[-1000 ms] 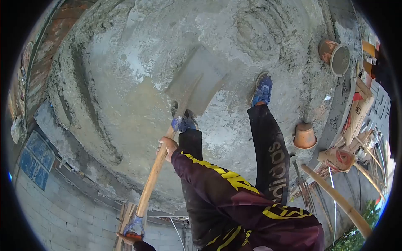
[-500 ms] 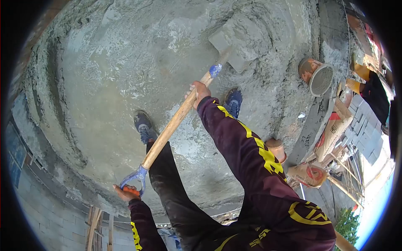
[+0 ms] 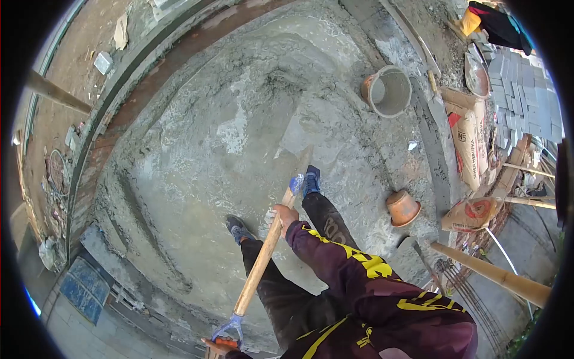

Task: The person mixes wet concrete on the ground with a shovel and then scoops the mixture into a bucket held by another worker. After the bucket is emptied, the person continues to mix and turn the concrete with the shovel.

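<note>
A shovel (image 3: 263,263) with a wooden shaft and a blue D-shaped handle slants across the view. My right hand (image 3: 286,215) is closed around the shaft below its blue collar. My left hand (image 3: 220,347), partly cut off by the lower edge, is closed on the orange grip of the handle. The shovel's blade lies at the grey wet cement (image 3: 203,155), smeared with the same mix, so its outline is hard to make out. Both my shoes stand in the wet mix, on either side of the shaft.
A bucket (image 3: 388,93) with a grey-coated inside lies tipped at the right, and an orange bucket (image 3: 403,208) sits nearer. Cement bags (image 3: 469,143), grey paving blocks (image 3: 520,90) and a bamboo pole (image 3: 490,274) are beyond. A low rim (image 3: 101,128) borders the left. Another person's dark clothing (image 3: 499,27) shows top right.
My view has shifted, showing more ground at the left. The shovel's blade has come back towards my feet, with both hands still on the shovel.
</note>
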`<action>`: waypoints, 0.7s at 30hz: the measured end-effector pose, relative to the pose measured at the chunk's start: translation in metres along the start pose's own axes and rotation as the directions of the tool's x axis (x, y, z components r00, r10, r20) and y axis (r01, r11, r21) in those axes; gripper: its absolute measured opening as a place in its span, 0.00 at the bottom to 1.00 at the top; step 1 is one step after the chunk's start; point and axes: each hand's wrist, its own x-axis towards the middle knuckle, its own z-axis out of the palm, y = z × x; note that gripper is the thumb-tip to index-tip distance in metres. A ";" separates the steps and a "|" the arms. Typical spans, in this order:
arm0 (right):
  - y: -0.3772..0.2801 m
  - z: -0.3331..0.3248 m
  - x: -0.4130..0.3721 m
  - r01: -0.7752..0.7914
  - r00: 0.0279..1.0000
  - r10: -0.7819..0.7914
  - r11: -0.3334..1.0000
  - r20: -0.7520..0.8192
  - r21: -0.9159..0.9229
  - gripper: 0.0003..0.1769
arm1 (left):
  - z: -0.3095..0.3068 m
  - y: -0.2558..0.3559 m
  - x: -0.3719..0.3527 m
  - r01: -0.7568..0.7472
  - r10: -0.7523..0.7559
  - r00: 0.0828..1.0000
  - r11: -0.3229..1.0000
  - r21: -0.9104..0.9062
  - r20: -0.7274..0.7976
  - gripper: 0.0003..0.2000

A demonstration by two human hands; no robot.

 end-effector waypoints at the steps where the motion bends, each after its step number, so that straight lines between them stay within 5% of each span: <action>1: -0.012 -0.006 -0.023 0.033 0.999 -0.033 0.999 -0.021 -0.001 0.15 | -0.013 0.007 -0.018 0.044 -0.042 0.998 0.997 -0.055 0.041 0.27; 3: -0.036 -0.021 -0.054 0.087 0.995 -0.087 0.996 -0.056 -0.003 0.16 | -0.032 0.018 -0.047 0.145 -0.124 0.983 0.977 -0.157 0.139 0.26; 6: -0.079 -0.046 -0.088 0.056 0.989 -0.060 0.998 -0.135 -0.028 0.11 | -0.058 -0.004 -0.042 0.203 -0.208 0.973 0.978 0.055 0.102 0.32; 12: -0.157 -0.091 -0.099 0.134 0.982 -0.141 0.989 -0.130 -0.060 0.09 | -0.025 0.070 -0.229 -0.167 0.161 0.971 0.986 0.019 0.179 0.29; 17: -0.223 -0.100 -0.120 0.198 0.960 -0.202 0.979 -0.195 -0.040 0.11 | -0.033 0.128 -0.316 0.017 -0.051 0.774 0.998 0.060 0.631 0.25; 20: -0.236 -0.114 -0.133 0.201 0.920 -0.308 0.900 -0.240 -0.386 0.14 | -0.033 0.153 -0.319 0.185 -0.172 0.599 0.980 0.075 0.782 0.23; 21: -0.236 -0.119 -0.133 0.213 0.912 -0.319 0.906 -0.258 -0.366 0.17 | -0.032 0.160 -0.316 0.239 -0.206 0.549 0.967 0.085 0.810 0.23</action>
